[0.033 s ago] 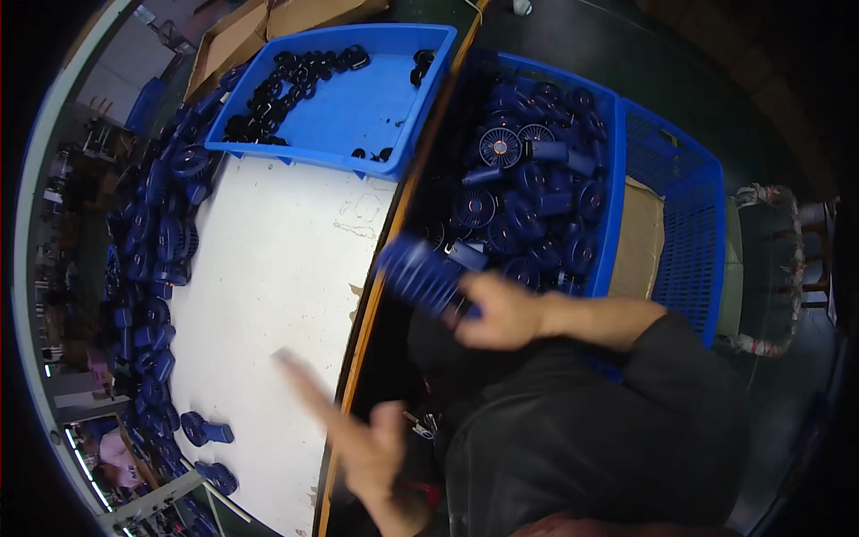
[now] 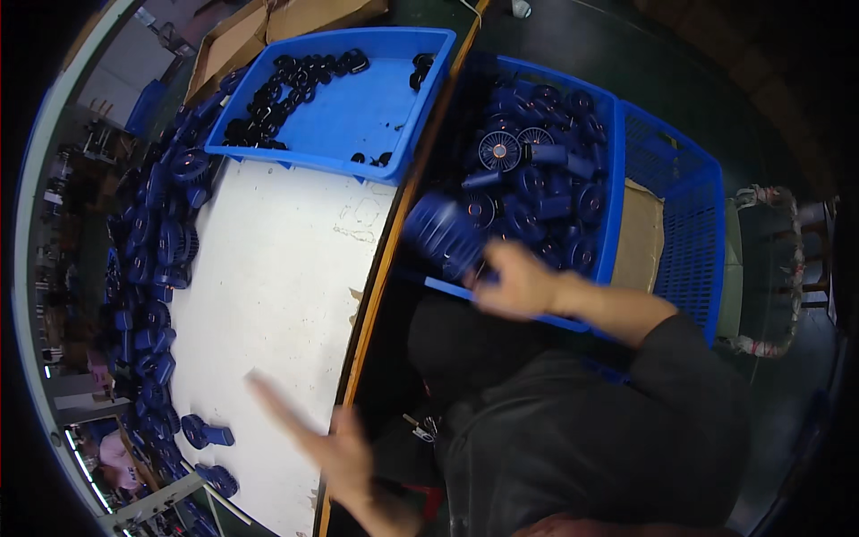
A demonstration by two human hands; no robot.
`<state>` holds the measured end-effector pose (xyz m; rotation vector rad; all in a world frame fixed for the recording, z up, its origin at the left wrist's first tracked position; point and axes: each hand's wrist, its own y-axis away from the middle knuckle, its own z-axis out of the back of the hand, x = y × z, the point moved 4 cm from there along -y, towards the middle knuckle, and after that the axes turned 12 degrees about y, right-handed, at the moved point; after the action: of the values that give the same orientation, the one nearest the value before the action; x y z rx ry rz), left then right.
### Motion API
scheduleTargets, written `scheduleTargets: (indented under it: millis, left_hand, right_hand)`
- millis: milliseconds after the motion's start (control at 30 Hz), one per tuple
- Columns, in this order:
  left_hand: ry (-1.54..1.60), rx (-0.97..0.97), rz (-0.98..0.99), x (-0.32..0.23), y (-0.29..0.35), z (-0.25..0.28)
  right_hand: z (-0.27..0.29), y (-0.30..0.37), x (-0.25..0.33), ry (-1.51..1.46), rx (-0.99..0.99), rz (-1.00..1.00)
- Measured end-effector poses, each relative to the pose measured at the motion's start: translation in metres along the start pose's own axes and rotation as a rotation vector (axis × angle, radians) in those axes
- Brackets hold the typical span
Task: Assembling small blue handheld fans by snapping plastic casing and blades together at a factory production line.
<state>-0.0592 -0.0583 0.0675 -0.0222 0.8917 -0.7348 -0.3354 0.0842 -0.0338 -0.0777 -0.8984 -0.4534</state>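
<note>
My right hand (image 2: 522, 282) is closed round a dark blue handheld fan (image 2: 443, 234), blurred by motion, above the near left corner of a blue crate (image 2: 619, 179). Heaped inside that crate are many similar fans (image 2: 499, 150), some with grilles facing up. Over the near part of the white tabletop (image 2: 277, 268), my left hand (image 2: 338, 452) is open and holds nothing, its fingers stretched out and thumb apart. Two loose items lie to its left: a blue fan (image 2: 208, 431) and a round-headed fan (image 2: 216, 480) nearer to me.
A long pile of blue fans (image 2: 165, 242) lines the table's left side. At the far end stands a shallow blue bin (image 2: 358, 112) with small black parts (image 2: 291, 89). Right of the full crate is another blue crate (image 2: 702, 237) with cardboard (image 2: 640, 237) in it.
My right hand and the fan have shifted up and to the right, farther over the crate. My left hand has moved a little left and nearer to me.
</note>
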Motion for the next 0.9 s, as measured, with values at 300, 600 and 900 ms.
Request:
scheduleTargets:
  millis: [300,600,900]
  left_hand:
    - [-0.622,-0.404,0.587,0.268,0.041,0.2]
    - [-0.658,-0.46,0.909,0.342,0.026,0.24]
    - [-0.728,-0.404,0.915,0.386,0.008,0.267]
  right_hand:
    - [0.195,-0.037,-0.294,0.675,-0.691,-0.629]
    - [0.122,-0.052,-0.203,0.337,-0.701,-0.159]
    - [-0.038,-0.03,0.003,-0.134,0.01,0.341]
